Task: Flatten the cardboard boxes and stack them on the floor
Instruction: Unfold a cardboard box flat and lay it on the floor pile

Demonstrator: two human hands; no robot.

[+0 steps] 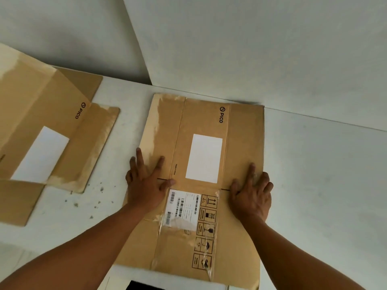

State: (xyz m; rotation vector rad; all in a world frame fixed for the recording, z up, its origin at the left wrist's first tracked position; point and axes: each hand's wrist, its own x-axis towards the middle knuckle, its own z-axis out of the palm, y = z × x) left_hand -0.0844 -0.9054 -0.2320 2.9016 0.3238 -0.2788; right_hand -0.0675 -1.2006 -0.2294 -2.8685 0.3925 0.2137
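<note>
A flattened brown cardboard box (pixel 201 126) with a PICO logo, a white label and a barcode sticker lies flat on the pale floor in the middle of the view. My left hand (pixel 146 181) presses on its left part with fingers spread and straight. My right hand (pixel 252 190) presses on its right edge, fingers spread too. A second brown box (pixel 52 114) with the same logo and a white label lies at the left, partly unfolded, one panel raised and its flaps spread on the floor.
White walls (pixel 251 49) meet in a corner just behind the flattened box. Small dark specks dot the floor (pixel 92 206) between the two boxes. A dark object (pixel 144 286) shows at the bottom edge. Bare floor stretches to the right.
</note>
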